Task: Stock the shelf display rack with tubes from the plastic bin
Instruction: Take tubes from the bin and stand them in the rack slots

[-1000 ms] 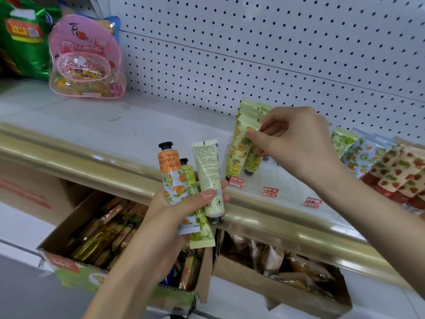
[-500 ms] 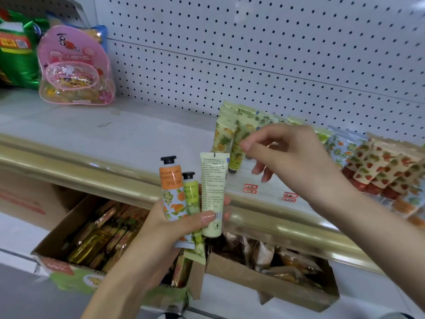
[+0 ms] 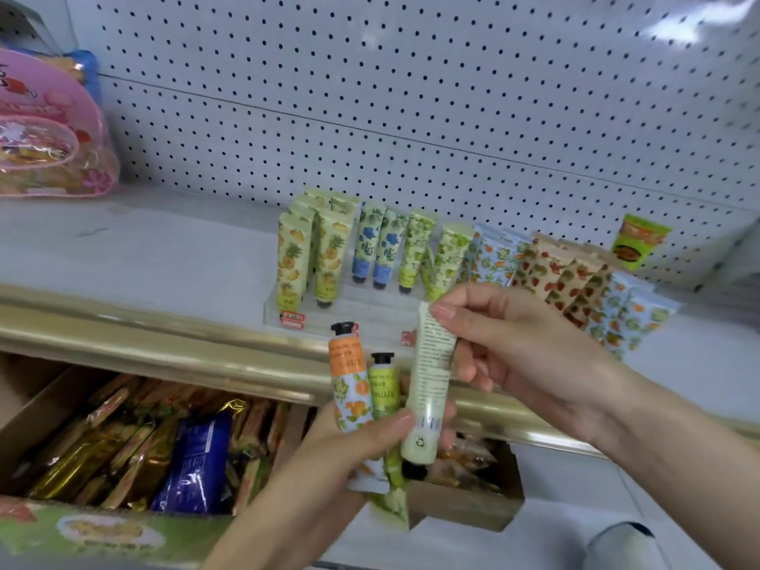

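My left hand (image 3: 362, 442) grips three tubes in front of the shelf edge: an orange-patterned tube (image 3: 347, 376), a green tube (image 3: 384, 388) and a pale green tube (image 3: 427, 388). My right hand (image 3: 522, 351) pinches the top of the pale green tube between thumb and fingers. Behind the hands, a clear stepped display rack (image 3: 370, 310) on the white shelf (image 3: 144, 248) holds upright tubes: pineapple tubes (image 3: 292, 261), blue flower tubes (image 3: 378, 248) and green leaf tubes (image 3: 419, 248). Strawberry tubes (image 3: 567, 273) lean in rows to the right. No plastic bin is in view.
A gold rail (image 3: 164, 343) runs along the shelf front. Below it sit an open cardboard box (image 3: 103, 532) of wrapped snacks and a smaller box (image 3: 464, 508). A pink bag (image 3: 49, 137) stands at the left. White pegboard (image 3: 411, 96) backs the shelf.
My right hand has let go of the pineapple tube on the rack and come down and back to pinch the top of the pale green tube in my left hand.
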`<move>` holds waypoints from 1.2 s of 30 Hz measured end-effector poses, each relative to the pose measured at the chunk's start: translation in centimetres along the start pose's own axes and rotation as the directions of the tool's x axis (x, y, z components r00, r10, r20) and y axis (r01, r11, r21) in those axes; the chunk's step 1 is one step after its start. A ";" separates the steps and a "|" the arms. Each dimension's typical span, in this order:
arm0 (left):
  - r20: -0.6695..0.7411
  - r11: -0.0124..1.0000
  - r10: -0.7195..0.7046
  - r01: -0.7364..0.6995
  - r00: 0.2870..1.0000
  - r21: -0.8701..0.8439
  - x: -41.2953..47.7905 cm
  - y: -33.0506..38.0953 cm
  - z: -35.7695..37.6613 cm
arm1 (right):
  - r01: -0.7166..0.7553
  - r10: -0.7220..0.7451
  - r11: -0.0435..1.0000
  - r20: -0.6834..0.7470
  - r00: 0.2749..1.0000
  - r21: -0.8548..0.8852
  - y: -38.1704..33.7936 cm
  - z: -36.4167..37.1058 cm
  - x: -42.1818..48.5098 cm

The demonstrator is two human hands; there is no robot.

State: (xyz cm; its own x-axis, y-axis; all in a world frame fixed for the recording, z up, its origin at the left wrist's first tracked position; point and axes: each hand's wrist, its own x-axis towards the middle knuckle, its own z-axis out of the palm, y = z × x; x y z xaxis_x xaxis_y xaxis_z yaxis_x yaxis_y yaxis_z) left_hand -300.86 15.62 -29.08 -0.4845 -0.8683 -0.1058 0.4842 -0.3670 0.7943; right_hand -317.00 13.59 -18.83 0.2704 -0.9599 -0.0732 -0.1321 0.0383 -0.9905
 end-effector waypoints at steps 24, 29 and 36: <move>-0.195 0.880 0.198 -0.087 0.961 0.467 3.9 -0.5 3.3 | -0.109 -0.031 0.809 -0.227 0.973 -0.577 -3.0 -4.4 -0.2; -0.242 0.926 0.205 -0.108 0.948 0.363 3.1 1.3 1.7 | -0.135 0.059 0.818 -0.150 0.987 -0.559 -5.6 -4.8 1.7; -0.253 0.950 0.186 -0.109 0.949 0.291 1.8 3.8 -1.9 | 0.056 -0.247 0.831 -0.277 0.928 -0.554 -6.7 -3.6 7.0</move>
State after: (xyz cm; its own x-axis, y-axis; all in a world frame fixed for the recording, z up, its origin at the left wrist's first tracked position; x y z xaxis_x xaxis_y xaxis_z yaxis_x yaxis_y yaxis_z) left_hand -298.48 11.98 -27.41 -0.1857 -0.9771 -0.1040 0.3006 -0.1573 0.9407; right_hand -317.71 5.63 -12.32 0.0195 -0.9776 0.2093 -0.6225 -0.1758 -0.7627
